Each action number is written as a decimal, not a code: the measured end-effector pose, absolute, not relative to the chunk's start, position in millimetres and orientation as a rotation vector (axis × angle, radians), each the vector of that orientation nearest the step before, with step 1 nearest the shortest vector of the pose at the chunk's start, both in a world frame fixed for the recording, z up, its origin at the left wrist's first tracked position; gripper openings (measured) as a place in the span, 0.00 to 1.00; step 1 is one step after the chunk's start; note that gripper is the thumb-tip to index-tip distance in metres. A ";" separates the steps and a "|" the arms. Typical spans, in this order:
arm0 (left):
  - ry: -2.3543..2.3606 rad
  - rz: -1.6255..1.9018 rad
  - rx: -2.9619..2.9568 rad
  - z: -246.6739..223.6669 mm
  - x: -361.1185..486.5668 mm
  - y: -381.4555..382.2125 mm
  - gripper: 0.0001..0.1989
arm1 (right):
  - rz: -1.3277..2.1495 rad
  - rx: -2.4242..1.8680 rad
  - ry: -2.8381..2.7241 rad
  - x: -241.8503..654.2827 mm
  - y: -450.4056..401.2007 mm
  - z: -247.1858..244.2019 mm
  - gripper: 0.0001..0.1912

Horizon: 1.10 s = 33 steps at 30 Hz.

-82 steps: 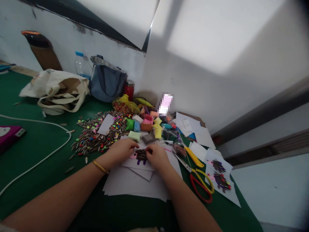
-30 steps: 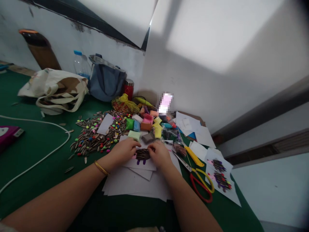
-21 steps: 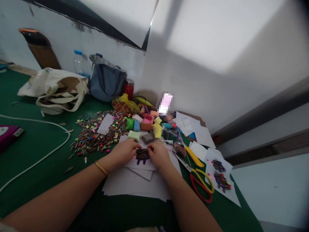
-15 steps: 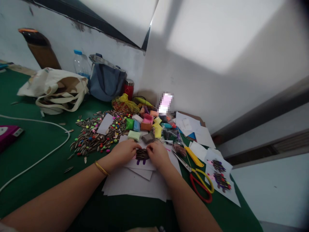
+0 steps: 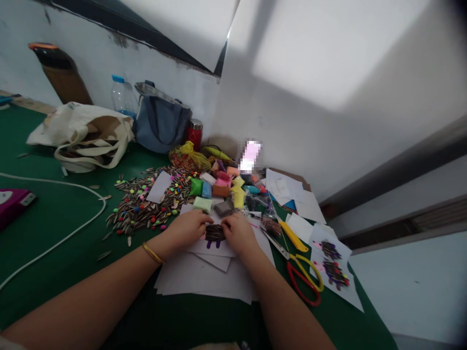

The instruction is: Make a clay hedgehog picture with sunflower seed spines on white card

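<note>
Both hands rest at a seed-covered figure with purple legs, which lies on white paper. My left hand touches the figure's left side, its fingers bent and close together; anything between the fingertips is too small to make out. On the right side, my right hand has its fingertips pressed to the figure's edge, and whatever they hold cannot be seen. Just beyond the hands are packets of coloured clay. A pile of striped seeds with coloured beads spreads to the left.
Scissors and a yellow cutter lie right of the papers. Farther right, a sheet bears two seed figures. Bags, a bottle and a red flask stand by the wall. A white cable curves at left.
</note>
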<state>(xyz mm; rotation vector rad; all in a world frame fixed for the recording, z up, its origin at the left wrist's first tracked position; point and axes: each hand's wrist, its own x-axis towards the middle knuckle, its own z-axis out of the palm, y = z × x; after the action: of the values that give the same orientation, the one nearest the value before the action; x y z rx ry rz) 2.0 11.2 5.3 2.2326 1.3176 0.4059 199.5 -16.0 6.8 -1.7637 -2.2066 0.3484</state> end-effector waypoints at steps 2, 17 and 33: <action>1.289 0.555 2.070 5.0 1.6 13.2 0.17 | 0.355 -1.722 -2.191 203.3 -18.1 9.8 0.11; 0.358 0.693 0.598 38.0 8.9 -12.3 0.39 | 0.357 -1.218 -2.032 175.7 -44.3 19.7 0.07; 1.309 0.668 2.082 4.3 -7.2 23.6 0.17 | 0.445 -1.754 -2.173 214.8 -28.6 25.7 0.04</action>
<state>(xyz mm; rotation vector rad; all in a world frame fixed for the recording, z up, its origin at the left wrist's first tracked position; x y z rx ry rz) -7.2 23.6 4.3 2.0819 1.3095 0.6680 214.8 -28.6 25.7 -1.7543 -2.1728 0.4451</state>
